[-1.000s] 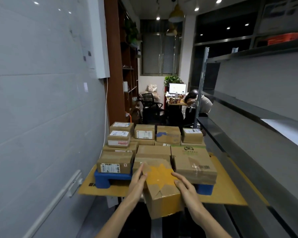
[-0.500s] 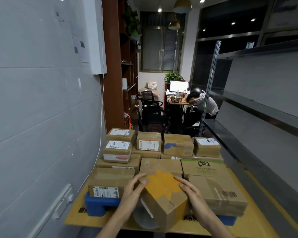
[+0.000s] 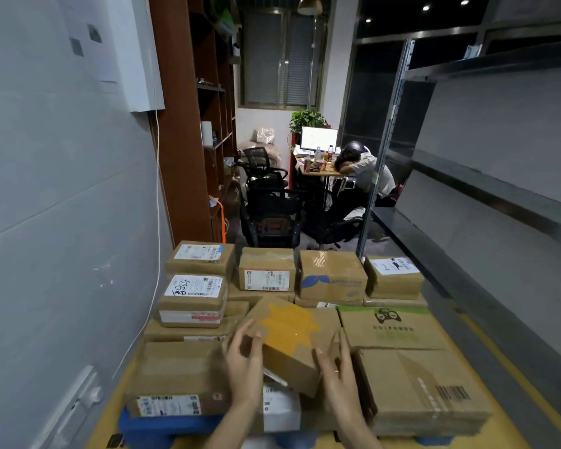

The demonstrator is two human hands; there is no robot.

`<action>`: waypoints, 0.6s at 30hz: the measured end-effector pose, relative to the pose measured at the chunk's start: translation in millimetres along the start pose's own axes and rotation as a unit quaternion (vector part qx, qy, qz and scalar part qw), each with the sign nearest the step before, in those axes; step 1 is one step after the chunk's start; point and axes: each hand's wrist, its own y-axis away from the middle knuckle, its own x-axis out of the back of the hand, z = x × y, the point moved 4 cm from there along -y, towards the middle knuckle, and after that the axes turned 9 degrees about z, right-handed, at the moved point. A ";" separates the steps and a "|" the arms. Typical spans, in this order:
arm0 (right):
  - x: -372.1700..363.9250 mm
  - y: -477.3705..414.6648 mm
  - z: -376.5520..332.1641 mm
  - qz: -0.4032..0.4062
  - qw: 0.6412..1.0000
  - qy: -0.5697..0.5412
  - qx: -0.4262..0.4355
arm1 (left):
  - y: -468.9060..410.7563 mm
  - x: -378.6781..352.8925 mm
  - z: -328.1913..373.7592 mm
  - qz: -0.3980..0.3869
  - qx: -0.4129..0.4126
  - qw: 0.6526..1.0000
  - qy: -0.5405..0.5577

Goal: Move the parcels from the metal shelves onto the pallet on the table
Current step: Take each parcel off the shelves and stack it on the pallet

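- A taped front-left parcel [image 3: 178,380] fills the near-left corner of the blue pallet [image 3: 133,427], its label facing the near edge.
- The left grip [image 3: 245,362] is just right of that parcel. Its fingers are loosely spread and curl round nothing. They lie at the left side of the star parcel, but blur hides whether they touch it.
- The star parcel [image 3: 292,335], brown with a yellow burst on top, lies at the middle of the pallet's near edge, in the gap between the front-left parcel and the large carton. It is propped askew on lower parcels, with its top tipped toward the near edge and not yet level.
- The right grip [image 3: 337,371] has straight, upright fingers laid flat against the parcel's right end, and it clasps nothing either.
- The parcel therefore sits directly between the two grips, about equally near each. Judging by this, seating it calls for pushing forward and down from both sides.
- The large carton [image 3: 418,393] takes up the near-right corner, touching or just beside the right grip.
- The metal shelves [image 3: 499,196] run along the right, past the yellow tabletop [image 3: 515,396].
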 end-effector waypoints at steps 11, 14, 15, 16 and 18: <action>-29.7 -95.7 8.1 -0.050 0.998 0.022 0.031 | -30.5 -53.6 -31.3 0.029 0.000 0.997 -0.068; -35.7 -116.7 18.7 -0.064 0.997 0.031 0.039 | -38.5 -61.0 -38.5 0.027 0.000 0.996 -0.083; -37.3 -120.9 21.1 -0.070 0.996 0.031 0.037 | -40.7 -62.9 -41.0 0.028 -0.001 0.996 -0.090; -38.2 -123.6 22.2 -0.074 0.996 0.028 0.034 | -42.6 -64.6 -43.6 0.029 -0.001 0.995 -0.097; -39.6 -127.5 22.1 -0.080 0.996 0.020 0.025 | -45.0 -67.3 -49.3 0.030 -0.003 0.993 -0.110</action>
